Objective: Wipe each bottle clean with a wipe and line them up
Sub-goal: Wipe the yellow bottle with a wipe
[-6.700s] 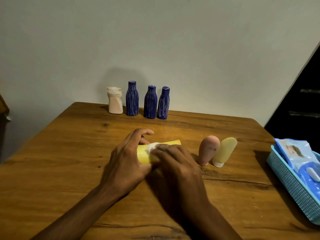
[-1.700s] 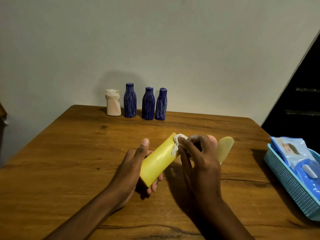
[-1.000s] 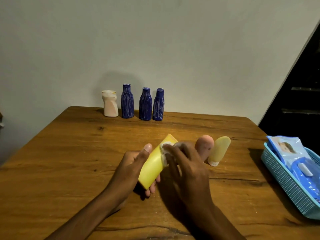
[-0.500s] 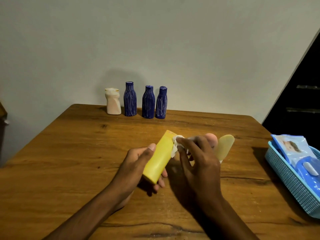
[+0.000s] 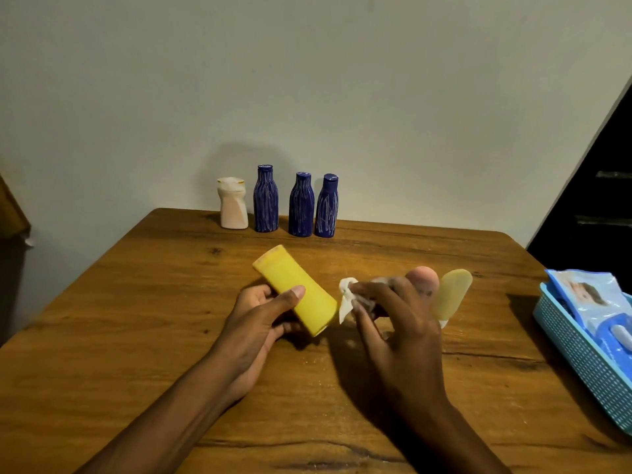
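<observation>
My left hand [image 5: 263,314] grips a yellow bottle [image 5: 294,289], held tilted above the wooden table [image 5: 136,302] with its far end pointing up and left. My right hand [image 5: 400,323] pinches a crumpled white wipe [image 5: 347,299] just to the right of the bottle's near end. A pink bottle [image 5: 422,277] and a pale yellow bottle [image 5: 451,292] stand behind my right hand, partly hidden. At the back edge a cream bottle [image 5: 233,203] and three blue bottles [image 5: 301,205] stand in a row.
A light blue basket [image 5: 581,354] at the right edge holds packs of wipes [image 5: 588,295]. A wall rises right behind the row of bottles. A dark opening lies to the far right.
The yellow bottle has swung round in my left hand, so its far end now points left instead of right. The wipe has come off the bottle's top and sits beside its near end.
</observation>
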